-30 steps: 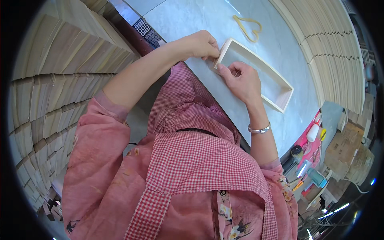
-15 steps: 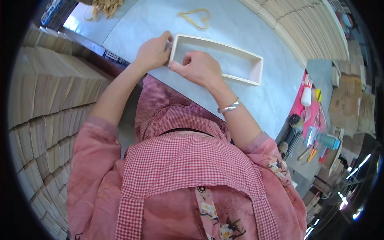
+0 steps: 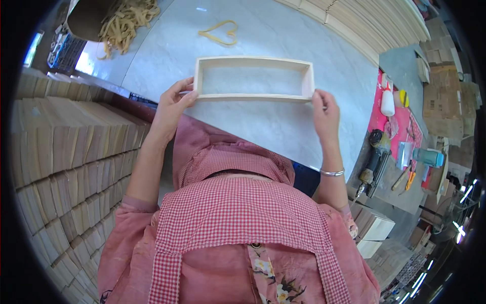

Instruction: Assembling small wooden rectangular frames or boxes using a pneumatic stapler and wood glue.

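Note:
A long, shallow rectangular frame of pale wood (image 3: 253, 97) lies across the grey-white marbled tabletop (image 3: 253, 124), and the table surface shows through its middle. My left hand (image 3: 173, 107) grips its left end, the thumb by the near corner and the fingers bent against the end piece. At the opposite near corner, my right hand (image 3: 327, 112) pinches the wood between thumb and curled fingers. Beyond the frame rests a single tan elastic band (image 3: 223, 39), looped into a heart-like shape.
A heap of tan bands (image 3: 126, 25) spills from a brown container at the far left. Stacked wooden boards (image 3: 76, 121) line my left side; thin pale boards (image 3: 354, 25) stand at the far right. A white glue bottle (image 3: 387, 103), power tool (image 3: 372, 164) and orange-handled cutter (image 3: 410, 180) lie right.
The frame has turned roughly level and shifted left and slightly nearer. My right hand has moved from the frame's left end to its right near corner; my left hand has slid lower.

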Tool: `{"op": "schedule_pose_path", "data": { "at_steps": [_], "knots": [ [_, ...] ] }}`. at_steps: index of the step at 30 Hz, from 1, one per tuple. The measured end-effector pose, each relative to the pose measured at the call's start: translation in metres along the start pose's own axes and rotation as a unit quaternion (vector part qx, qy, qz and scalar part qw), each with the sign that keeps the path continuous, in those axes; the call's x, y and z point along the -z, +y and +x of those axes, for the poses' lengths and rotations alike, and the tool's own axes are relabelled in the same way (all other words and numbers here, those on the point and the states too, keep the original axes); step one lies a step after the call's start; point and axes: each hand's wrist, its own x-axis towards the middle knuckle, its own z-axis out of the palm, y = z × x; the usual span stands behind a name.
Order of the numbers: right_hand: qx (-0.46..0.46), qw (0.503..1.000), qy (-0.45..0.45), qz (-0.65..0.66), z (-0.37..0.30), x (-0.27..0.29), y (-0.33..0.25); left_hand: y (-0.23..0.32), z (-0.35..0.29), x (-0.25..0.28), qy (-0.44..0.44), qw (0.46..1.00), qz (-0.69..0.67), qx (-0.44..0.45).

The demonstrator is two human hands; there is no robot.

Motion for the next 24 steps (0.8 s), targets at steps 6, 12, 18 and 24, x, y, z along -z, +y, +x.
{"op": "schedule_pose_path", "data": {
  "at_steps": [6, 12, 18, 24],
  "knots": [
    [0.040, 0.989, 0.014, 0.141, 0.000, -0.013, 0.016, -0.001, 0.000, 0.002, 0.016, 0.995, 0.086, -0.041],
    [0.045, 0.988, 0.005, 0.151, 0.009, 0.022, -0.001, 0.027, 0.013, 0.009, 0.055, 0.991, 0.104, 0.070],
    [-0.080, 0.994, -0.074, -0.028, 0.060, 0.057, -0.025, 0.064, 0.066, -0.020, -0.025, 0.975, -0.083, 0.206],
    [0.031, 0.967, 0.166, -0.192, 0.126, 0.106, 0.082, 0.047, 0.062, -0.063, 0.066, 0.992, 0.010, 0.103]
  ]
}}
